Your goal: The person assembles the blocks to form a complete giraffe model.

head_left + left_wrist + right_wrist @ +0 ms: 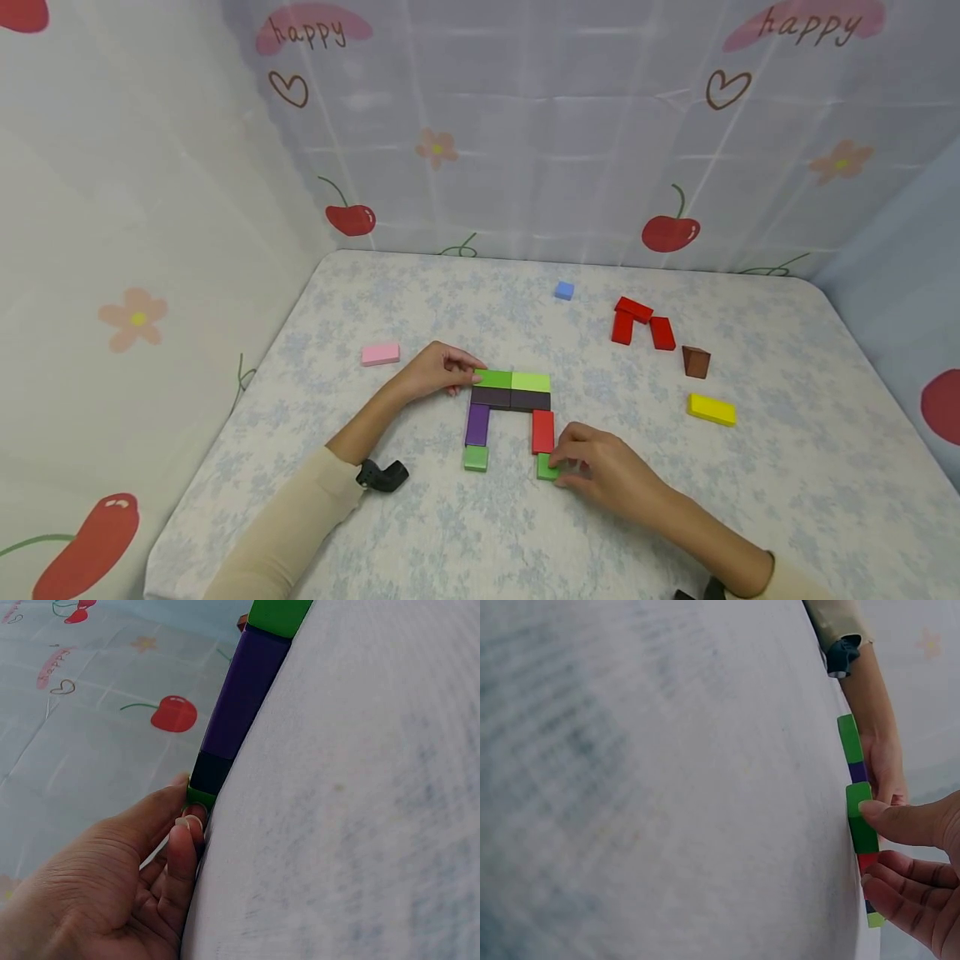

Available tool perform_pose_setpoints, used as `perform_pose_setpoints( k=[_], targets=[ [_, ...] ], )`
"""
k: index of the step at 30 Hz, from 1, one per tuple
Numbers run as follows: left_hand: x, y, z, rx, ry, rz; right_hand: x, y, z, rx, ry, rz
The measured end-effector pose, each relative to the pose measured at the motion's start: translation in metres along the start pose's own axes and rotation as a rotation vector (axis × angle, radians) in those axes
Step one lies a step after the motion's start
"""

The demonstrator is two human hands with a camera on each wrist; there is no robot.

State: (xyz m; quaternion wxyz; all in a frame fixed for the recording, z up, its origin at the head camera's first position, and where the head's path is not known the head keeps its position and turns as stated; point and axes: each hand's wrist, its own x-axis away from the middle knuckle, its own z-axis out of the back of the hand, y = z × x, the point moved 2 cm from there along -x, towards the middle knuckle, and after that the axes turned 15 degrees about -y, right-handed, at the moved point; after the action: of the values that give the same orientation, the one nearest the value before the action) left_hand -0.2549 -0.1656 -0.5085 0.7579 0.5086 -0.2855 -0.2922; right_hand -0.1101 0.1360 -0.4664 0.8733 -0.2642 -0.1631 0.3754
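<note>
Flat blocks lie edge to edge on the cloth in an arch-like outline. Two greens, one a bright green block (492, 379) and one a lime block (531, 382), top a row of dark blocks (491, 397). Below run a purple block (477, 425) and a red block (543, 432), with a light green block (476, 458) under the purple one. My left hand (441, 370) pinches the bright green block's left end. With thumb and fingers, my right hand (611, 468) pinches a small green block (862, 817) at the red block's near end.
Left of the outline lies a pink block (380, 354). Farther back are a small blue block (564, 290) and several red blocks (663, 333). A brown triangular block (696, 362) and a yellow block (712, 410) lie to the right. Printed curtains (525, 125) surround the table.
</note>
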Motion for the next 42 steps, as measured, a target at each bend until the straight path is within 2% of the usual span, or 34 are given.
perform_pose_setpoints(
  k=[12, 35, 42],
  targets=[
    [-0.0002, -0.0004, 0.0004, 0.017, 0.000, 0.005, -0.0041, -0.0001, 0.0002, 0.002, -0.028, -0.013],
    [-0.0013, -0.0009, 0.0009, 0.025, -0.006, 0.000, -0.0083, -0.0056, -0.0032, 0.036, -0.021, 0.010],
    [0.0002, -0.0002, 0.0001, 0.028, -0.003, -0.002, -0.0062, -0.0068, 0.0030, 0.036, -0.021, -0.004]
  ],
)
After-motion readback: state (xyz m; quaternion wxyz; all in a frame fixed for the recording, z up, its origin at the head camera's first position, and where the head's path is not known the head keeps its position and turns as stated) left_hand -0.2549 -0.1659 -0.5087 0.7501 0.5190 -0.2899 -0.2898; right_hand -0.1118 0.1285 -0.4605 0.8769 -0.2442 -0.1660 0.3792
